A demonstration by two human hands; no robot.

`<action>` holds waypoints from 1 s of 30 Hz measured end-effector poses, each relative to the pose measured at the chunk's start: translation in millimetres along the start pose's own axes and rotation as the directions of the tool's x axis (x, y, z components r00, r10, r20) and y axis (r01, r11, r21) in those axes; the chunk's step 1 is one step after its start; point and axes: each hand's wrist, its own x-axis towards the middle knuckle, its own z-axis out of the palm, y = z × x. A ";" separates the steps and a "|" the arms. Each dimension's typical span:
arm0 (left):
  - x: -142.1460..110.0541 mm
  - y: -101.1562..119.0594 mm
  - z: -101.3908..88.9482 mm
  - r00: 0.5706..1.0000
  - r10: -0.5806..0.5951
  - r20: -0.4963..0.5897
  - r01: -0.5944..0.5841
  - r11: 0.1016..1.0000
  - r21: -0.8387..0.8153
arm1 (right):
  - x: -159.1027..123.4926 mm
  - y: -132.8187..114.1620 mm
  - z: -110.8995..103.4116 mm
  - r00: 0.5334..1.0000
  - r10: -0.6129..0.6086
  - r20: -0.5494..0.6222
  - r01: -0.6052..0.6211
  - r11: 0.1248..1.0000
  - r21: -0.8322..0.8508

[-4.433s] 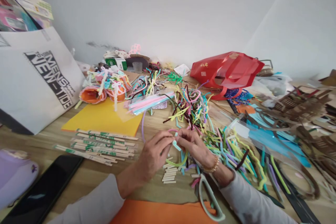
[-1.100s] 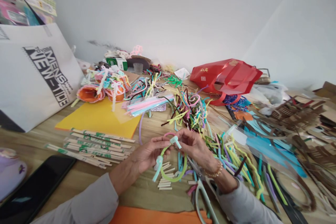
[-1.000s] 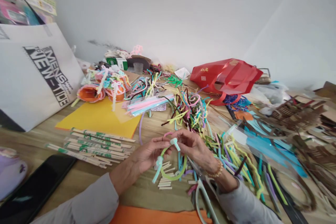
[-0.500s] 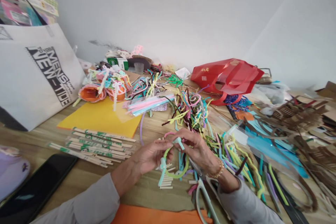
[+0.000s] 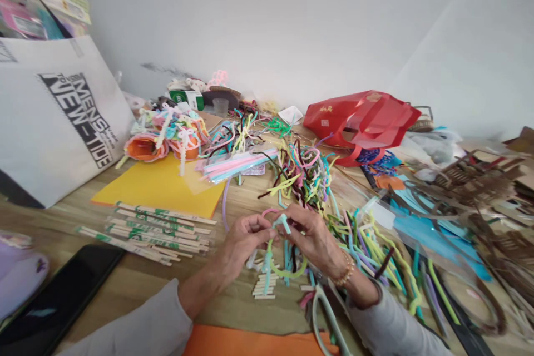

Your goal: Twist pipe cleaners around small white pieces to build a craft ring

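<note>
Fingertips pinched, my left hand (image 5: 246, 236) grips a pipe cleaner piece whose light-blue end (image 5: 285, 223) is bent and sticks up between my hands. My right hand (image 5: 312, 236) pinches the same piece from the other side. A yellow-green curved length (image 5: 292, 275) hangs below my fingers, with a light-blue tail (image 5: 267, 277) dangling on its left. Where the colours join is partly hidden by my fingers. Under the hands lie short cut wooden sticks (image 5: 263, 291). Grey-handled scissors (image 5: 329, 317) rest below my right wrist.
Loose pipe cleaners (image 5: 306, 172) are heaped behind my hands. Wrapped chopsticks (image 5: 158, 231), a yellow sheet (image 5: 154, 189) and a black phone (image 5: 58, 295) lie left. A white bag (image 5: 50, 122) stands far left, a red bag (image 5: 354, 119) behind. Orange paper (image 5: 250, 342) lies in front.
My left fingers have curled in closer to my right hand. The yellow-green loop and its light-blue tail have swung slightly to the right.
</note>
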 end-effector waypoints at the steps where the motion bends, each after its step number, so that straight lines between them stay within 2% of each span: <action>1: -0.8 0.1 0.9 0.998 0.058 -0.034 -0.055 0.994 0.096 | 0.1 0.0 0.2 1.000 -0.008 0.002 0.008 1.000 -0.010; 3: -2.7 -0.6 2.2 0.981 0.179 -0.075 -0.151 0.947 0.283 | 0.3 -0.7 0.1 1.000 -0.013 0.007 0.013 1.000 -0.018; 5: -5.3 -1.7 3.0 0.942 0.327 -0.079 -0.257 0.850 0.460 | 0.6 -1.8 -0.7 1.000 -0.004 0.016 0.004 1.000 -0.010; 8: -8.9 -2.0 3.4 0.859 0.512 -0.009 -0.394 0.671 0.628 | 0.8 -1.5 -2.1 0.999 0.035 0.034 -0.035 0.999 0.021; 9: -9.4 -1.3 3.2 0.855 0.518 0.014 -0.408 0.656 0.635 | 0.8 -0.1 -2.0 0.998 0.058 0.039 -0.060 0.997 0.049; 10: -9.4 -0.3 2.8 0.871 0.490 0.029 -0.401 0.678 0.616 | 0.7 1.9 -1.5 0.995 0.088 0.043 -0.092 0.991 0.096; 13: -6.9 4.0 1.2 0.946 0.320 0.054 -0.307 0.831 0.463 | 0.4 10.6 2.3 0.979 0.203 0.033 -0.203 0.918 0.340; 15: -4.3 6.6 0.5 0.966 0.248 0.075 -0.258 0.899 0.355 | -0.3 15.3 5.3 0.965 0.263 -0.004 -0.233 0.861 0.452; 16: -3.1 7.4 0.3 0.970 0.228 0.080 -0.242 0.917 0.316 | -0.7 16.4 6.3 0.961 0.276 -0.029 -0.234 0.859 0.455; 19: 0.1 7.3 -0.4 0.979 0.192 0.063 -0.201 0.950 0.240 | -1.8 13.8 6.3 0.970 0.224 -0.099 -0.190 0.944 0.269; 22: 3.1 3.7 -2.5 0.983 0.185 0.016 -0.184 0.960 0.211 | -1.8 6.5 3.7 0.990 0.069 -0.119 -0.065 0.997 0.038; 26: 5.0 -2.2 -5.4 0.969 0.244 -0.023 -0.232 0.942 0.242 | -2.3 3.4 4.2 0.993 -0.091 -0.081 0.081 0.990 -0.113; 30: 3.3 -8.0 -4.2 0.968 0.249 0.027 -0.247 0.934 0.259 | -5.0 7.6 8.6 0.991 -0.117 -0.059 0.101 0.971 -0.216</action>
